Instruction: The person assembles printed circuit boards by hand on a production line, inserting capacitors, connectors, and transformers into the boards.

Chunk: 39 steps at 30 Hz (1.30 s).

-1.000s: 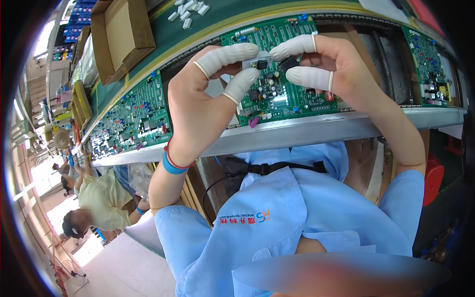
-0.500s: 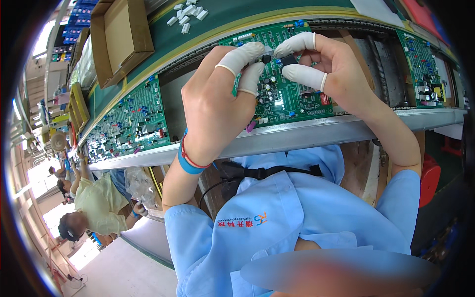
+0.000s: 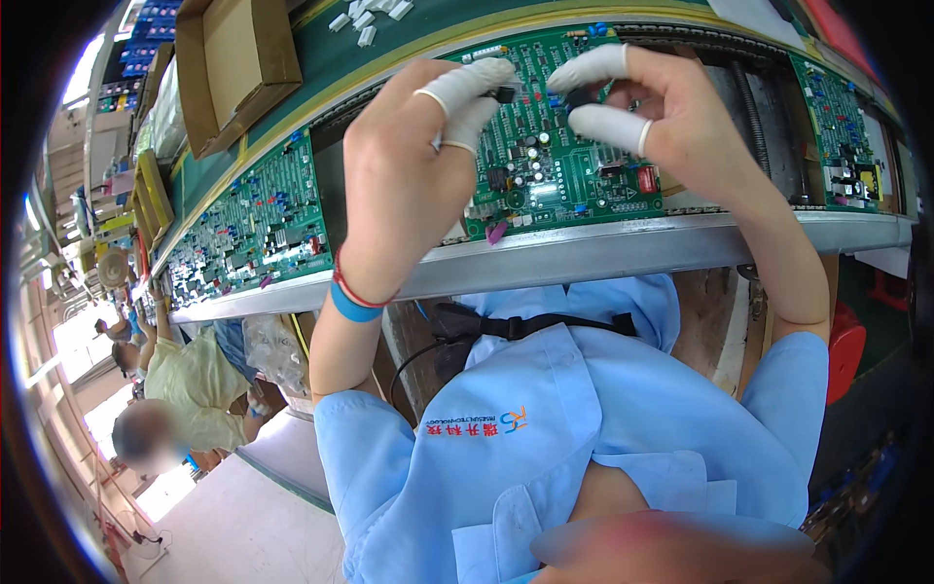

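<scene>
- Left hand (image 3: pixel 409 161): grip nearly closed, thumb and index in white finger cots pinching a small black component (image 3: pixel 504 94) above the board's upper left area.
- Right hand (image 3: pixel 686 122): grip part-way closed, thumb and index, also in cots, with a dark block (image 3: pixel 581 98) between them; looks held, though the fingers cover much of it.
- Hands are apart, with part of the green circuit board (image 3: pixel 545 195) visible between them.
- That board sits behind the metal rail (image 3: pixel 623 255); red component (image 3: pixel 647 179) near its right edge, purple piece (image 3: pixel 496 233) at its near edge.
- More boards in line: left board (image 3: pixel 258 229), right board (image 3: pixel 842 136).
- Beyond the line: green surface (image 3: pixel 336 68) with loose white parts (image 3: pixel 368 21), and an open cardboard box (image 3: pixel 219 68) to their left.
</scene>
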Available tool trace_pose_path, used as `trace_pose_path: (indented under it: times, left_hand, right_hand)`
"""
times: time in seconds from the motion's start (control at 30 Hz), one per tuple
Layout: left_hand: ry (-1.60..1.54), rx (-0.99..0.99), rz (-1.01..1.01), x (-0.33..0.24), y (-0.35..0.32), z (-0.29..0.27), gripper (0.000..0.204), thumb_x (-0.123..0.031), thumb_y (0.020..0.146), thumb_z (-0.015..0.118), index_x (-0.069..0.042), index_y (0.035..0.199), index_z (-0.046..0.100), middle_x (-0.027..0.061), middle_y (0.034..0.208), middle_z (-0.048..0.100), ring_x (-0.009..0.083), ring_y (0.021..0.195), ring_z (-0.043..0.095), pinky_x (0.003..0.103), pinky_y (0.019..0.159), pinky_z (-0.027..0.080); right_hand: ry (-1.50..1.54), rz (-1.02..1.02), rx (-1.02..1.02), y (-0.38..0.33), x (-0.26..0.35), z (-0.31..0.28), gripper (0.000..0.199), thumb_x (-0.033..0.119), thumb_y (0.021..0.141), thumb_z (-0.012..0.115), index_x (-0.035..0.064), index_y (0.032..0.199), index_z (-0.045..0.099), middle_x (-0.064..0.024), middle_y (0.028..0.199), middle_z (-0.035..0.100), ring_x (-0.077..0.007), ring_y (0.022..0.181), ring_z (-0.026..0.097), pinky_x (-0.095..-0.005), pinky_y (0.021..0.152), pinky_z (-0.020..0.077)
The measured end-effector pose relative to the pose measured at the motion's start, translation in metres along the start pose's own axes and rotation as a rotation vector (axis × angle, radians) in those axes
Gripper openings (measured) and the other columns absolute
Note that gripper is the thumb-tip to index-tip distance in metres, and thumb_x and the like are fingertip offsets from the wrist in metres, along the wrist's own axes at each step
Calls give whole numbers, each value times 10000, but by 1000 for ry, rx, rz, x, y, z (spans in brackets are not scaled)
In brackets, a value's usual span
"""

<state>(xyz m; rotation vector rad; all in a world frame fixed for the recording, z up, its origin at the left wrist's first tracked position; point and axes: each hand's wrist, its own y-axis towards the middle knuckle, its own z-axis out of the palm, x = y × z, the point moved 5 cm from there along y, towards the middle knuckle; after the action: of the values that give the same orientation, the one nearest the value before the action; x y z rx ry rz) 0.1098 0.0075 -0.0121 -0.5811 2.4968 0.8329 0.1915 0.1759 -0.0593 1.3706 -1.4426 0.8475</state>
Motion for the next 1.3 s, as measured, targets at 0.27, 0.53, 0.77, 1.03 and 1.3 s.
trace_pose_path:
  times: [0.27,0.53,0.77,1.03,1.3]
  left_hand:
    - [-73,177,-301,29,-36,-14,328,-1,818,671,-100,1130,695,85,901,693,217,804,618,318,808,471]
    - [235,263,25,25,-46,-6,462,-37,778,707,-133,1223,623,4,809,663,199,757,584,363,853,350]
    - [300,295,110,29,-57,0,517,-14,739,708,-82,1238,594,4,736,627,208,744,572,402,837,338]
    - [373,298,187,26,-59,1,568,10,658,653,-42,1221,605,-7,719,578,181,726,577,430,835,338]
    - [429,414,219,24,-49,3,453,-66,736,761,-80,1175,649,-21,824,681,162,788,608,378,861,336]
  right_hand:
    - [41,192,42,12,15,-10,237,66,822,725,7,1045,672,-7,870,641,-35,730,519,-187,692,434]
    - [-114,178,-2,8,22,-11,224,47,831,713,1,1045,664,-39,956,649,-70,774,556,-218,718,461]
    - [-116,184,40,9,18,-3,251,98,823,751,12,1043,667,-26,905,626,-59,743,536,-221,687,451]
    - [-132,-52,53,0,17,12,236,75,843,687,10,1068,660,-67,1023,620,-123,886,572,-259,820,462]
    - [87,-106,-50,-11,4,17,263,-23,823,622,-14,1085,642,-122,1147,594,-190,1028,586,-296,898,468]
